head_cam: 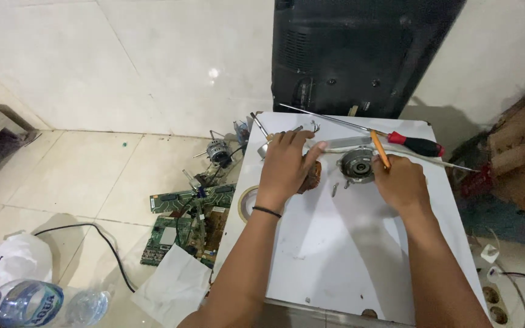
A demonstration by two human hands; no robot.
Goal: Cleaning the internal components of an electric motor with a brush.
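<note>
On the white tabletop point(335, 243), near its far edge, a small round motor end cap point(357, 164) of grey metal is lying, with a dark bearing seat in its middle. Just to its left a motor stator with copper windings point(312, 176) is covered by the left hand point(287, 165), whose fingers are spread and curved over it; the thumb is pointing toward the cap. An orange-handled tool point(381, 150), probably a thin screwdriver, is gripped by the closed right hand point(401, 182), and its tip seems to be placed at the rim of the cap.

The stator is judged to be heavy for its size and stiff, but the copper wire is thin and easily scratched, so it should be held by the iron core, not by the windings. The cap is probably light, hard and somewhat slippery; its outer rim is the best place for holding. Two small screws point(335, 189) are lying just beside the cap. A red-handled screwdriver point(417, 144) is resting behind it.
</note>
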